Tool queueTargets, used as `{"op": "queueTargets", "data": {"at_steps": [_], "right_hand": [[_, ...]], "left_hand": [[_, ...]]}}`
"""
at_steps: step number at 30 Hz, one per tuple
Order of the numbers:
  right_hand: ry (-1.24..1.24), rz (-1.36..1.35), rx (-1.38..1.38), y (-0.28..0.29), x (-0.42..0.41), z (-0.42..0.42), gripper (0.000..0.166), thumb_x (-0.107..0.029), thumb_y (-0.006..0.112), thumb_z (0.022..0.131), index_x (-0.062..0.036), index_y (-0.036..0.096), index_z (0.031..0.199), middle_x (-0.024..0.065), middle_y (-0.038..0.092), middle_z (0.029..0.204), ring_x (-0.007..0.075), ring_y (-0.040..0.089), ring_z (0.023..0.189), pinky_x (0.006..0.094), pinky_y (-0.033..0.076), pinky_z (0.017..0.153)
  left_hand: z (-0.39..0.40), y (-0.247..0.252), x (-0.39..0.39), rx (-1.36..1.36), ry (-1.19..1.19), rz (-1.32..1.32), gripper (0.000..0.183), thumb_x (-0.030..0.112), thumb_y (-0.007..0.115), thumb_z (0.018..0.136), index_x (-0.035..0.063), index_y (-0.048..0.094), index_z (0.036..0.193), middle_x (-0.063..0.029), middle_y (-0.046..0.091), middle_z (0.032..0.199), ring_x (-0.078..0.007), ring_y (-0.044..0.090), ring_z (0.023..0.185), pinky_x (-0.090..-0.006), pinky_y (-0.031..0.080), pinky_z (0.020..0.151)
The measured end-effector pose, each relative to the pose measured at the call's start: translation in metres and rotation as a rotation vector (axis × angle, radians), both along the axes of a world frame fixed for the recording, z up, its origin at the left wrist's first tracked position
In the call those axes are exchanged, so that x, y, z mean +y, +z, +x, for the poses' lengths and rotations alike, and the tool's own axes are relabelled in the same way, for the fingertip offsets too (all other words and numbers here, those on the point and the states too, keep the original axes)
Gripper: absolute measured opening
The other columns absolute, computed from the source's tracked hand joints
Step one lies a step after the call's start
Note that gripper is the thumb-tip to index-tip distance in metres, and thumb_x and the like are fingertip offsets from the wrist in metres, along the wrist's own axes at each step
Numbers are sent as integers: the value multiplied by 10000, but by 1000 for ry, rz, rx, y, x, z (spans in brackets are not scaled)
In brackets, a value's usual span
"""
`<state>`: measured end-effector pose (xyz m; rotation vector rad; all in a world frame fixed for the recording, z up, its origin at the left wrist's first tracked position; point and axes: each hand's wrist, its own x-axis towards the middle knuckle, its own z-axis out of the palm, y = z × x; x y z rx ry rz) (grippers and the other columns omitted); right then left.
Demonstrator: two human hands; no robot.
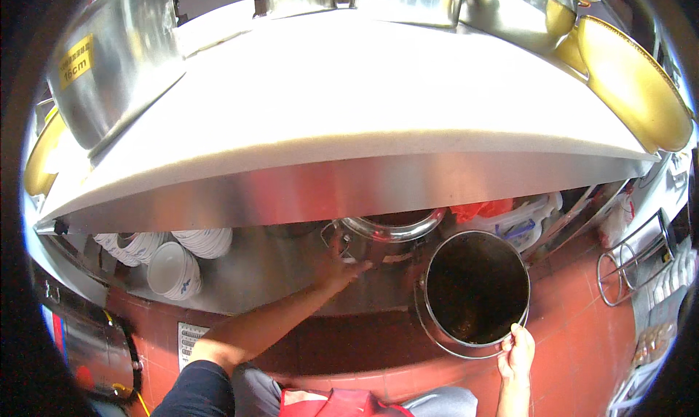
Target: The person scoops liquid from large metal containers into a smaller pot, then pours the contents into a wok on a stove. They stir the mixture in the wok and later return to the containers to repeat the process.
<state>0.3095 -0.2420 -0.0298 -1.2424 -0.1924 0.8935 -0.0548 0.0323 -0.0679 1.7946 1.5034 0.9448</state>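
A round metal pail with a dark inside hangs or stands over the floor to the right, its mouth turned up towards me. My right hand grips its near rim and wire bail handle. Under the counter, in shadow, is a shiny stainless steel pot with a side handle. My left hand reaches in to the near left side of that pot. Shadow blurs its fingers, so whether they hold the pot or only touch it is unclear.
A white counter with a steel edge overhangs the shelf. Steel pots and a gold-coloured bowl stand on it. Stacked white bowls sit lower left, a plastic container right. A metal rack and a steel drum flank me.
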Motion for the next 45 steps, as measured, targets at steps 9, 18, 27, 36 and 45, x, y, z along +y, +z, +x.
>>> {"op": "queueTargets", "data": {"at_steps": [9,18,27,36,45], "right_hand": [[-19,6,52,-8,-12,-15,134,-14,566,938,-82,542,825,-34,511,725,37,473,562,173,386,469],[-49,15,51,-9,-15,-23,116,-42,576,950,-79,556,842,-29,514,703,47,449,544,191,371,472],[-21,3,31,-8,-2,-33,128,-79,599,953,-77,571,828,-9,539,667,78,455,524,215,384,481],[5,21,62,0,11,-61,122,-73,565,973,-50,571,854,13,556,699,92,512,565,218,437,502],[40,86,41,3,42,-86,205,-93,559,988,-50,578,789,67,573,651,161,530,543,328,509,570]], "left_hand": [[29,-15,21,-292,114,12,1146,385,910,676,65,204,1521,-231,614,1259,-272,717,824,-375,583,625],[10,-10,63,-134,79,-200,1064,441,913,667,9,346,1456,-166,536,1387,-316,525,1281,-422,476,1037],[-40,-12,119,-316,-292,-277,628,335,789,835,65,521,1335,-98,596,1249,-243,596,1086,-416,563,821],[-51,13,126,-318,-274,-386,602,341,784,841,67,534,1315,-96,600,1237,-235,605,1048,-404,564,790],[-38,19,128,-302,-230,-378,576,347,778,847,69,548,1296,-93,603,1226,-227,614,1010,-392,565,759]]}}
